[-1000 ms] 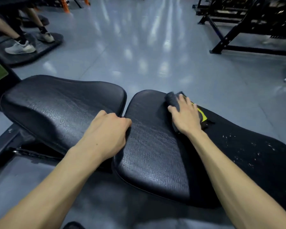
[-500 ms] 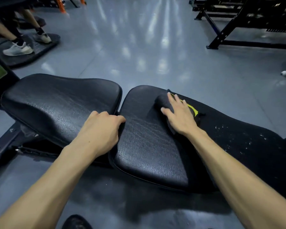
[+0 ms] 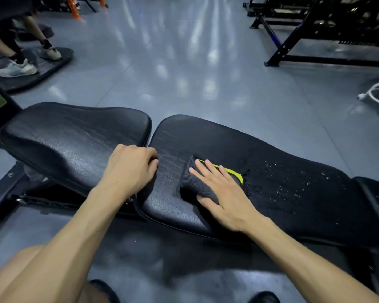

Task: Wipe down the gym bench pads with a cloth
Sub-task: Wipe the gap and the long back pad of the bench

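Cloth, dark and nappy with a yellow edge, lies bunched on the long back pad near its seat end, and I have my right hand flat on it, fingers straight and spread, pressing rather than pinching. My left hand curls over the pad's end by the gap to the seat pad, bracing. I judge the cloth soft, light and prone to folding, so a broad palm hold suits it; the textured vinyl looks firm, with white flecks just beyond the cloth.
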`<state>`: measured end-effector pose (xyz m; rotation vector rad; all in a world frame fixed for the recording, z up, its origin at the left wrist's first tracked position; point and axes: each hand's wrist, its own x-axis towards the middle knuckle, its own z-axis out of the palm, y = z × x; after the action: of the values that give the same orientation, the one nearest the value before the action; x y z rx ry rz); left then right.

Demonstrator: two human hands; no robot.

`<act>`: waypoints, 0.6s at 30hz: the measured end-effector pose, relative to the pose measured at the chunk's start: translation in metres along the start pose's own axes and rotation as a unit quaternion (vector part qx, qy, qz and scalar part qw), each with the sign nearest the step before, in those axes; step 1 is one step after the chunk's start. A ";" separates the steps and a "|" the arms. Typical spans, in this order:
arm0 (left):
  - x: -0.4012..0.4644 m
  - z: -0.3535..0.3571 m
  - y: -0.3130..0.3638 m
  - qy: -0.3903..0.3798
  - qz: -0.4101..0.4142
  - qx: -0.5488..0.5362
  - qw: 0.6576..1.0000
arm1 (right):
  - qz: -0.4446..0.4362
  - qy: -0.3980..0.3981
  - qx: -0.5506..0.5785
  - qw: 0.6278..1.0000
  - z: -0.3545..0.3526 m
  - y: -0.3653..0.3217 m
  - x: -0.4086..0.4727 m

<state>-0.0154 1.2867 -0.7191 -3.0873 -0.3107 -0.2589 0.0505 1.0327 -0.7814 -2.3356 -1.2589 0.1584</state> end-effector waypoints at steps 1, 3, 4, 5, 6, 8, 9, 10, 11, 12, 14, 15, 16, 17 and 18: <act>0.000 -0.002 0.003 -0.004 -0.011 -0.001 1.000 | 0.022 0.013 0.007 1.000 0.001 0.003 -0.008; -0.002 -0.005 0.011 -0.025 -0.028 0.005 0.999 | 0.074 0.055 0.018 0.996 -0.001 0.005 -0.022; -0.005 -0.006 0.016 -0.034 -0.028 0.008 0.999 | 0.106 0.080 0.023 0.991 -0.003 0.004 -0.028; -0.009 -0.007 0.021 -0.041 -0.020 0.005 0.999 | 0.144 0.100 0.032 0.984 -0.006 0.003 -0.032; -0.014 -0.009 0.028 -0.043 -0.004 -0.006 0.999 | 0.180 0.110 0.037 0.977 -0.008 0.004 -0.035; -0.025 -0.014 0.043 -0.035 0.044 -0.035 0.998 | 0.237 0.124 0.034 0.963 -0.015 0.006 -0.039; -0.030 -0.016 0.049 -0.032 0.069 -0.043 0.996 | 0.256 0.135 0.032 0.957 -0.016 0.009 -0.040; -0.035 -0.017 0.055 -0.036 0.088 -0.045 0.994 | 0.280 0.139 0.033 0.949 -0.014 0.010 -0.041; -0.040 -0.017 0.060 -0.044 0.103 -0.041 0.993 | 0.303 0.136 0.029 0.943 -0.010 0.009 -0.041; -0.043 -0.015 0.063 -0.053 0.114 -0.033 0.991 | 0.316 0.136 0.011 0.939 -0.003 0.002 -0.040; -0.045 -0.011 0.067 -0.064 0.124 -0.023 0.990 | 0.297 0.139 -0.042 0.944 0.019 -0.025 -0.038; -0.044 -0.009 0.067 -0.064 0.124 -0.022 0.990 | 0.266 0.139 -0.060 0.952 0.032 -0.042 -0.037; -0.042 -0.008 0.067 -0.066 0.119 -0.022 0.990 | 0.229 0.129 -0.073 0.962 0.043 -0.056 -0.038; -0.040 -0.008 0.065 -0.071 0.113 -0.020 0.991 | 0.192 0.119 -0.075 0.971 0.049 -0.066 -0.039; -0.038 -0.007 0.061 -0.076 0.107 -0.015 0.991 | 0.164 0.109 -0.066 0.978 0.050 -0.066 -0.040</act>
<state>-0.0411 1.2196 -0.7195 -3.1409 0.0222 -0.0218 -0.0385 1.0483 -0.7998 -2.5790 -0.7959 -0.0759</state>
